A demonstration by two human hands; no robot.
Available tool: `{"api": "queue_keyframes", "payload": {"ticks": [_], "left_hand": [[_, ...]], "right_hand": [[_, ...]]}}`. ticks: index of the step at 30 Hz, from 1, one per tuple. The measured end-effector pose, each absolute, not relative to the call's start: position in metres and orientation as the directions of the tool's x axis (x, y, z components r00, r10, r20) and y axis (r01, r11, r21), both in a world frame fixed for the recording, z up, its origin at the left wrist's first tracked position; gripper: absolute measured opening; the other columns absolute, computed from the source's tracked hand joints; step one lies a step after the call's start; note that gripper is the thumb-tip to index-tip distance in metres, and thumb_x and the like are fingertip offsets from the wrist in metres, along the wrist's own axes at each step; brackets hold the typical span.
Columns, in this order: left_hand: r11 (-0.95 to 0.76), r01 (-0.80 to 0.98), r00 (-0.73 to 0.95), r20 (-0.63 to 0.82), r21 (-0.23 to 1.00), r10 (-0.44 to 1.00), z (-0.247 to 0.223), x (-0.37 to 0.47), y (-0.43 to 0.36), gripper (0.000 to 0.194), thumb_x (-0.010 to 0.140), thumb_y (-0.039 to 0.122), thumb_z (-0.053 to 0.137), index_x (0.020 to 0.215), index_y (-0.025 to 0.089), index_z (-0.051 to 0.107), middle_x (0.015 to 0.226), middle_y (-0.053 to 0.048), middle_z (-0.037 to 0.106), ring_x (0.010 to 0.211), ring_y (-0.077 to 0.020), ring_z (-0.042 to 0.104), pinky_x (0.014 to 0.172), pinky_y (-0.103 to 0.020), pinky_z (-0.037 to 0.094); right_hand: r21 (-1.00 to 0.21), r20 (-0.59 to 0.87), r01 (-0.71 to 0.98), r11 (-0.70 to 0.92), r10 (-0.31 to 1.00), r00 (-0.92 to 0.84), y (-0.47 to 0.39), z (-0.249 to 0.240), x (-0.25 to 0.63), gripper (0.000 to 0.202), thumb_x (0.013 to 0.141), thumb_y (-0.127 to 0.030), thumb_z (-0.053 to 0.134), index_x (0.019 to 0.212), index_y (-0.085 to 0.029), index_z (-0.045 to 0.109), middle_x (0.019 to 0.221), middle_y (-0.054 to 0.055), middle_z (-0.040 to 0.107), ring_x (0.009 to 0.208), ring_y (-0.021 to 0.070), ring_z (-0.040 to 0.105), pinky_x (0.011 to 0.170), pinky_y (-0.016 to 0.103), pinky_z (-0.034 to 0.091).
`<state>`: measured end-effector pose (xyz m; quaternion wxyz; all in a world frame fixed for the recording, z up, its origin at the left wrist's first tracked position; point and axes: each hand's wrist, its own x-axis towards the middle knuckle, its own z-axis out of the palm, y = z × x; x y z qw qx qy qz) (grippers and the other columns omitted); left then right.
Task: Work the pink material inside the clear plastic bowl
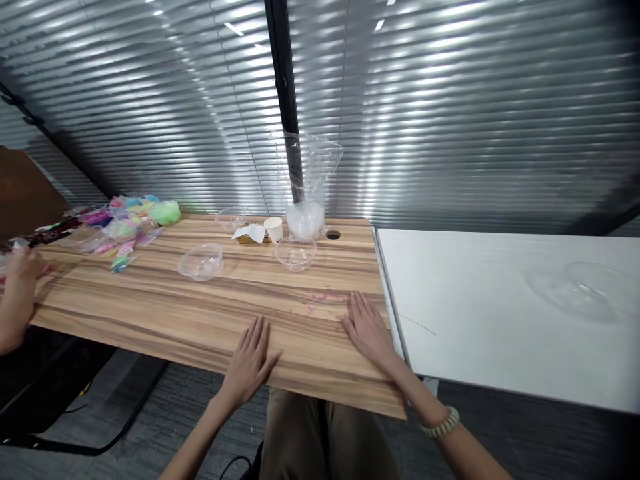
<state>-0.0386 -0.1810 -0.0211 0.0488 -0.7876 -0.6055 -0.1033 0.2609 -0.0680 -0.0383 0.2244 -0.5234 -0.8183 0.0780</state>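
My left hand rests flat near the front edge of the wooden table, fingers stretched forward and holding nothing. Farther right, my right hand lies palm down with its fingers extended, beside pinkish smears on the tabletop. A beaded bracelet circles my right wrist. Beyond my hands stand a clear plastic bowl and, to its left, another clear bowl. Neither hand touches them.
At the back are a paper cup, a tissue box and a clear bag with white contents. Colourful packets pile up on the left, near another person's hand. A white table adjoins on the right.
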Motion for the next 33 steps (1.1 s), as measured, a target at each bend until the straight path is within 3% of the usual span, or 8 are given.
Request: {"api": "queue_keyframes", "payload": {"ticks": [8, 13, 16, 19, 22, 25, 28, 33], "left_hand": [[-0.383, 0.894, 0.351, 0.167, 0.232, 0.921, -0.018, 0.021, -0.065, 0.07, 0.092, 0.049, 0.029, 0.144, 0.006, 0.01, 0.15, -0.02, 0.013, 0.14, -0.0262, 0.005, 0.112, -0.046, 0.015], [-0.457, 0.652, 0.486, 0.129, 0.605, 0.865, -0.015, 0.048, -0.037, 0.068, 0.091, 0.051, 0.032, 0.145, 0.013, 0.017, 0.151, -0.014, 0.014, 0.14, -0.0226, 0.01, 0.114, -0.043, 0.007], [-0.4, 0.508, 0.487, 0.129, 0.763, 0.864, -0.016, 0.049, -0.033, 0.067, 0.091, 0.053, 0.031, 0.144, 0.015, 0.02, 0.149, -0.014, 0.022, 0.138, -0.0231, 0.02, 0.113, -0.043, 0.013], [-0.367, 0.446, 0.435, 0.16, 0.817, 0.886, -0.014, 0.038, -0.035, 0.061, 0.094, 0.048, 0.01, 0.146, 0.016, 0.01, 0.147, -0.016, 0.028, 0.134, -0.0218, 0.031, 0.108, -0.043, 0.027], [-0.393, 0.469, 0.167, 0.357, 0.791, 0.919, -0.005, 0.016, -0.034, 0.054, 0.095, 0.045, 0.023, 0.143, 0.019, 0.022, 0.144, -0.013, 0.035, 0.132, -0.0217, 0.034, 0.107, -0.043, 0.028], [-0.452, 0.738, 0.053, 0.624, 0.502, 0.78, 0.009, -0.007, -0.021, 0.054, 0.088, 0.039, 0.048, 0.135, 0.016, 0.036, 0.137, -0.015, 0.042, 0.129, -0.0253, 0.035, 0.108, -0.046, 0.025], [-0.423, 0.845, 0.106, 0.671, 0.329, 0.734, 0.019, -0.016, 0.006, 0.046, 0.08, 0.036, 0.06, 0.12, 0.015, 0.05, 0.137, -0.016, 0.04, 0.132, -0.0303, 0.026, 0.108, -0.049, 0.022], [-0.423, 0.828, 0.084, 0.663, 0.369, 0.743, 0.021, -0.009, 0.031, 0.016, 0.077, 0.032, 0.064, 0.074, 0.017, 0.058, 0.117, -0.014, 0.053, 0.125, -0.0311, 0.035, 0.103, -0.051, 0.028]], "right_hand": [[-0.308, 0.255, 0.845, 0.437, 0.894, -0.369, -0.1, -0.029, 0.253, 0.079, 0.09, -0.058, 0.028, 0.142, 0.0, 0.022, 0.147, 0.019, 0.016, 0.138, 0.0276, 0.013, 0.112, 0.044, 0.016], [-0.311, 0.232, 0.857, 0.411, 0.907, -0.351, -0.086, -0.028, 0.246, 0.083, 0.088, -0.063, 0.026, 0.141, 0.002, 0.024, 0.147, 0.019, 0.015, 0.138, 0.0291, 0.012, 0.112, 0.044, 0.013], [-0.307, 0.199, 0.876, 0.372, 0.925, -0.323, -0.071, -0.025, 0.236, 0.086, 0.088, -0.064, 0.023, 0.139, 0.004, 0.026, 0.146, 0.021, 0.016, 0.138, 0.0304, 0.01, 0.112, 0.045, 0.008], [-0.31, 0.147, 0.858, 0.41, 0.912, -0.383, -0.055, -0.021, 0.228, 0.088, 0.087, -0.067, 0.017, 0.141, 0.003, 0.023, 0.147, 0.02, 0.014, 0.138, 0.0298, 0.007, 0.112, 0.045, 0.005], [-0.325, 0.131, 0.811, 0.486, 0.873, -0.471, -0.041, -0.018, 0.221, 0.09, 0.086, -0.068, 0.013, 0.142, 0.001, 0.018, 0.148, 0.018, 0.013, 0.139, 0.0276, 0.007, 0.112, 0.043, 0.005], [-0.345, 0.153, 0.771, 0.536, 0.842, -0.517, -0.025, -0.016, 0.214, 0.089, 0.086, -0.068, 0.013, 0.143, 0.001, 0.018, 0.148, 0.018, 0.015, 0.138, 0.0265, 0.009, 0.112, 0.04, 0.006], [-0.369, 0.147, 0.747, 0.552, 0.829, -0.54, -0.011, -0.016, 0.207, 0.085, 0.088, -0.065, 0.014, 0.143, 0.0, 0.019, 0.147, 0.017, 0.019, 0.138, 0.0252, 0.013, 0.112, 0.038, 0.008], [-0.402, 0.151, 0.741, 0.537, 0.837, -0.525, 0.0, -0.014, 0.203, 0.074, 0.092, -0.056, 0.015, 0.142, -0.001, 0.023, 0.146, 0.016, 0.022, 0.137, 0.0228, 0.016, 0.112, 0.037, 0.008]]}}
